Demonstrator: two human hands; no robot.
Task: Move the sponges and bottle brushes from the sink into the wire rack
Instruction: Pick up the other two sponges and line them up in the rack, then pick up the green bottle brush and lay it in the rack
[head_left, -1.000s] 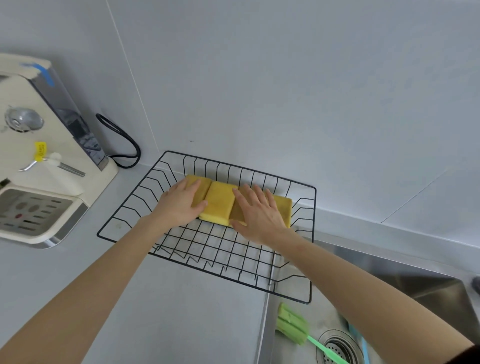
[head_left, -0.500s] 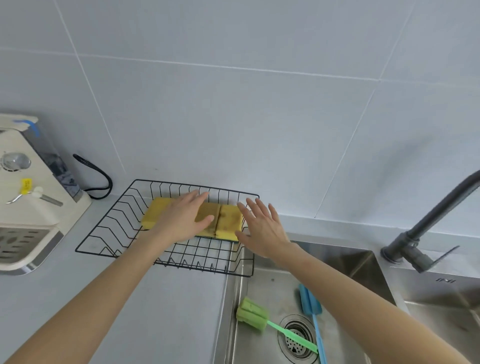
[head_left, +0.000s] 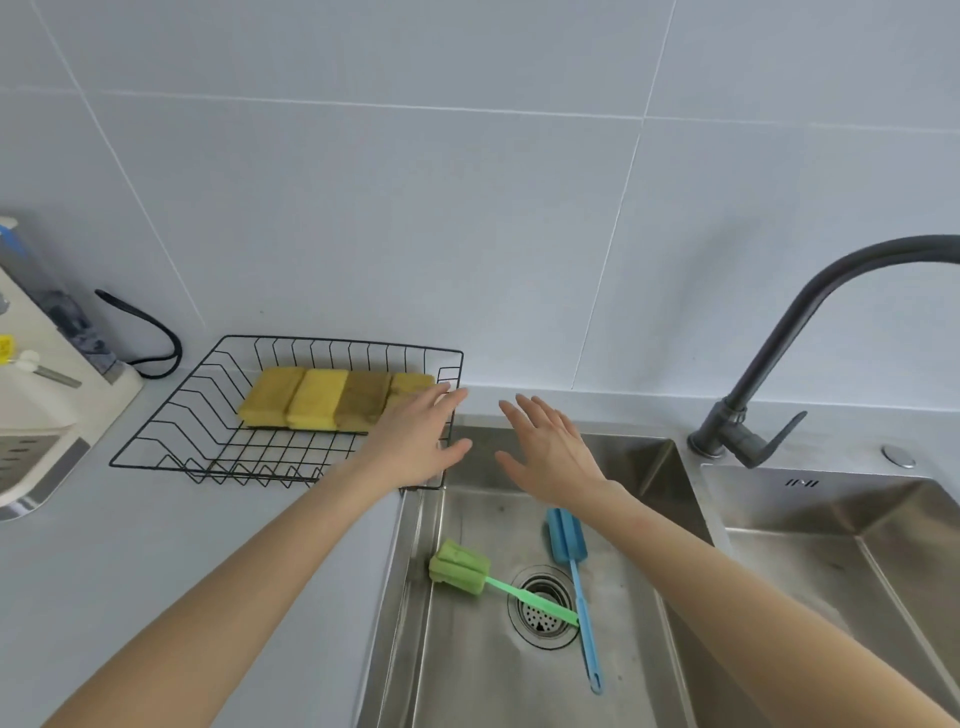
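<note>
Across the back runs a pale tiled wall (head_left: 467, 208); below it a grey desk (head_left: 156, 561) w/ a steel double sink (head_left: 670, 467) set into its right half. Left basin (head_left: 467, 670) has a round drain (head_left: 544, 613) near its middle; right basin (head_left: 831, 582) shows bare steel. Dark curved faucet (head_left: 789, 332) stands behind the divider btwn the two basins, spout arching off toward the right edge. At far left, a cream appliance (head_left: 36, 415) is partly cut off by the frame, w/ a black cord (head_left: 150, 332) looping behind it.

Black wire rack (head_left: 208, 415) sits on the desk just left of the sink, its right end at the basin rim. Four yellow sponges (head_left: 317, 400) lie side by side along the rack's back, touching each other; the third from left looks browner.

Both arms reach fwd from the bottom corners. Left hand (head_left: 415, 441) is flat, fingers spread, grasping nothing, over the rack's right end & covering part of the rightmost sponge. Right hand (head_left: 550, 447) is also loose & empty, fingers apart, over the back of the left basin. Hands are near each other, not touching.

Green bottle brush (head_left: 460, 564) lies on the basin floor, foam head by the left wall, handle crossing the drain. Blue bottle brush (head_left: 566, 538) lies just right of it, head toward the back, handle running toward the front; the green handle's tip meets the blue handle by the drain.
</note>
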